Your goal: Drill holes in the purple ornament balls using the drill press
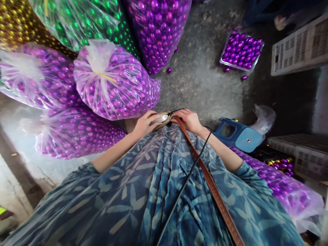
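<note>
At my waist a small beige-edged bag [161, 126] hangs from a brown leather strap [208, 177]. A rounded white device [163, 118] shows in its opening. My left hand [146, 123] is closed around the bag's left side, with its fingers against the white device. My right hand [189, 120] is closed at the bag's other end, beside the strap's metal clip, its fingertips on the edge. A thin black cable [196, 160] runs up from the bag and over my patterned blue garment [133, 194]. The bag's inside is mostly hidden.
Clear sacks of purple baubles [115, 85] stand at the left, with a green sack [84, 20] and a gold one behind. A tray of purple baubles [242, 50], a blue stool [241, 136] and white crates [299, 48] are at the right. Loose baubles [169, 70] lie on the floor.
</note>
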{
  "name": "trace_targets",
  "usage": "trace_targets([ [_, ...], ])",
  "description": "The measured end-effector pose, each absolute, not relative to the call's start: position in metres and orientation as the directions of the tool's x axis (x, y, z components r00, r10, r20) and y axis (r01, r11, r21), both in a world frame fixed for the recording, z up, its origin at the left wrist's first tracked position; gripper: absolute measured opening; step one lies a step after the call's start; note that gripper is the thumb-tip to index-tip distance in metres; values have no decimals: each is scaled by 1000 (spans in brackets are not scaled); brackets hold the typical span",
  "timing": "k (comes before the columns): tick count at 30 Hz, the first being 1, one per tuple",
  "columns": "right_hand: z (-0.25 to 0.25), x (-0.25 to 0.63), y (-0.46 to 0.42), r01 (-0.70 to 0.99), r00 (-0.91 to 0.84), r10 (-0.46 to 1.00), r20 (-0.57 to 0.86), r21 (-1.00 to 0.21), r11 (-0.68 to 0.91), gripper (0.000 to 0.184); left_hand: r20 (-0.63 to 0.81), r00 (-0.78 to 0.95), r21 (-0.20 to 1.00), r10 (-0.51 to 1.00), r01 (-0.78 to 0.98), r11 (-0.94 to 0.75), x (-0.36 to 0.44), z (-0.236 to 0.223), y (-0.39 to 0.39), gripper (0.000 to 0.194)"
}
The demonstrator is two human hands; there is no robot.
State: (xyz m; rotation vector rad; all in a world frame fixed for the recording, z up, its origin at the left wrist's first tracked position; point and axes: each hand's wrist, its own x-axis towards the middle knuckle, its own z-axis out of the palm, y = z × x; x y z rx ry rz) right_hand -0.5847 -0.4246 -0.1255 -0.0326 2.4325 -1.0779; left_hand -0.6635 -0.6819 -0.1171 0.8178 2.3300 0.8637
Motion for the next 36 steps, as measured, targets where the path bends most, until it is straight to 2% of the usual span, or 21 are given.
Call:
trace_targets([
  [3, -127, -582, -424, 203, -899, -144, -413, -685, 699, 54, -269, -662, 656, 699, 406, 636, -664, -119, -682, 35],
  [8, -127, -580, -423, 256, -910, -64, -410, -676, 691, 53, -227, -721, 597, 655, 428, 679, -662, -120, -679, 29],
  [16, -132, -576, -420, 264, -923, -39, -382, -705, 658, 54, -237, -745, 455, 624, 482, 749, -658, -107, -673, 25],
  [26, -153, -567, -420, 216, -964, 7, -266, -769, 601, 55, -248, -592, 365, 766, 676, 641, -667, -104, -664, 19],
  [31, -157, -557, -415, 198, -976, 43, -214, -781, 592, 55, -204, -538, 368, 818, 732, 573, -669, -105, -672, 20],
  [36, -154, -550, -409, 185, -980, 52, -194, -770, 611, 53, -78, -520, 470, 851, 733, 491, -678, -86, -679, 22],
])
